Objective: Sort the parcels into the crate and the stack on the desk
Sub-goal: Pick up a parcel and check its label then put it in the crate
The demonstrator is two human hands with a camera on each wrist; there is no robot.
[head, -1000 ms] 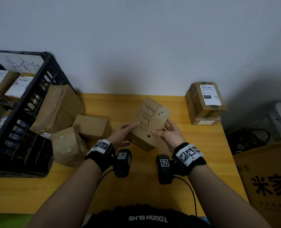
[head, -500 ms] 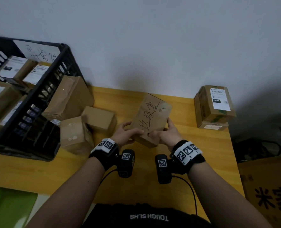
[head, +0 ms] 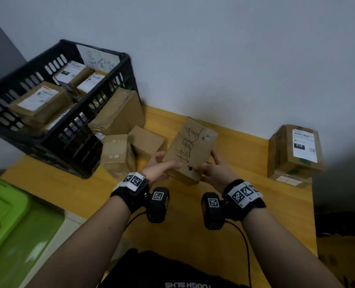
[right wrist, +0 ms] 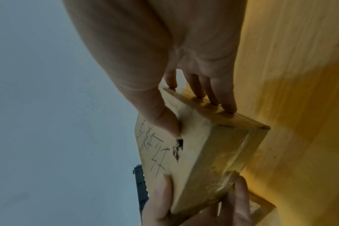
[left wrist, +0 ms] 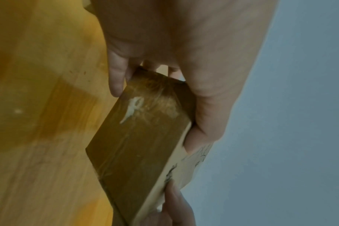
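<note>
Between the two hands, above the middle of the tabletop (head: 245, 204), the parcel (head: 191, 150) with handwritten characters on its top face was held clear of the wood. The left hand (head: 159, 166) pinched its near left corner, thumb lying on top and fingers going under. The right hand (head: 216, 173) pinched the near right corner in the same manner; in the right wrist view its thumb pressed on the written face beside a dark mark, and the fingertips (right wrist: 229, 107) touched the far edge. So each grip was closed around the parcel, none was spread.

The long axis of the parcel ran away from the person, leaning a little to the right, and both hands took it at the near short end, so most of its length stood out beyond the fingers.

The black crate (head: 101, 113), already holding labelled boxes, stood far to the left, with three loose brown parcels (head: 118, 152) between it and the left hand. The stack (head: 294, 152) of two labelled boxes stood to the right, well apart from the right hand. I judge that the parcel was about halfway between both destinations, with the left hand on the crate side and the right hand on the stack side. I could not tell from the writing where it belonged.
</note>
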